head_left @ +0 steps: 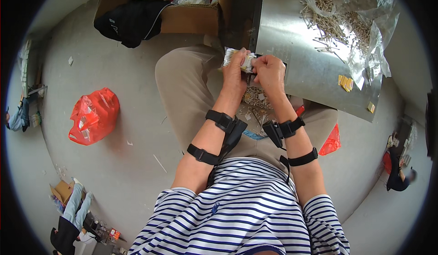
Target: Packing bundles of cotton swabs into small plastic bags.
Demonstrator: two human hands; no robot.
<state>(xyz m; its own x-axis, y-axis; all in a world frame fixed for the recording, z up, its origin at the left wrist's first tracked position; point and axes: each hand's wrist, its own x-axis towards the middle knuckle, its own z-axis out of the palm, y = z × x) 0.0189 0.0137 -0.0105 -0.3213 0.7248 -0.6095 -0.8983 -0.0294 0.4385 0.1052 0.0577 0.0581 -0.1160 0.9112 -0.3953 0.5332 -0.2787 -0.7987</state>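
Observation:
My left hand (235, 75) is wrapped round a small clear pack of cotton swabs (229, 56), its white tips lined up at the left end. My right hand (270, 72) is closed at the pack's right end, thumb and fingers pressed together; what they pinch is hidden. Both hands are over the left edge of a metal table (296, 70), above my lap. Below them lies a litter of loose swabs and scraps (257, 97).
On the table's far right, loose swabs (331, 22) lie among clear plastic bags (372, 41), with yellow cards (346, 83) nearer. A cardboard box (191, 20) with a black garment (132, 21) stands at far left. A red plastic bag (95, 116) sits on the floor. Other people work farther off.

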